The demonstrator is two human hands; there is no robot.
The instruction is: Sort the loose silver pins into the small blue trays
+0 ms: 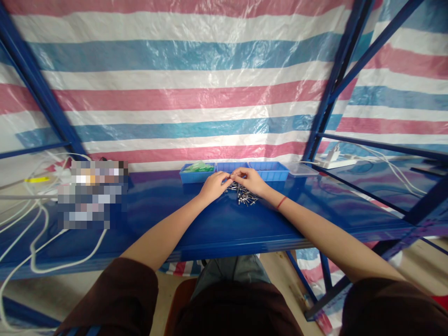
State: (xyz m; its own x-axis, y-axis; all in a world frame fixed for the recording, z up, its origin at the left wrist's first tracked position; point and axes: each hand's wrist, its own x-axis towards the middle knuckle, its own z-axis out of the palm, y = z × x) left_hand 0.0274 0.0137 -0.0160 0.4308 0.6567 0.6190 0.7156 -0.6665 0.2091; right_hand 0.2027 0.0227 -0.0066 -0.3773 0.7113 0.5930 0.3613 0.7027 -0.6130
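Striped red, white and blue plastic sheeting (210,51) is hanging behind a glossy blue metal counter (157,224). Well to the left of the left hand, looping white cables (45,233) are trailing over the front edge, and beside them pixelated clutter is hiding its own details. Just beyond the left hand, a blue plastic bin (198,176) is holding thin green pieces (201,166), probably soft and light. The left hand (213,186) is curling its fingers in towards the thumb, its tips meeting those of the other hand; whether they are pinching a small part, I cannot tell.

Beyond the meeting fingertips, a second blue plastic bin (232,165) is sitting between its neighbours. Slender silver metal pins (247,197) are lying in a loose, tangled heap below the fingertips and on the near side of the right hand. Each is looking light, stiff and hardly fragile, though smooth enough to roll or slip; mid-shank seems the surest hold.

The right hand (250,181) is bending its fingers over its thumb, with a thin red cord (282,201) circling the wrist. Just beyond it, a third blue plastic bin (275,175) is standing beside a clear plastic lid or tray (303,169). Farther right, a white power strip (338,162) is resting among cables.
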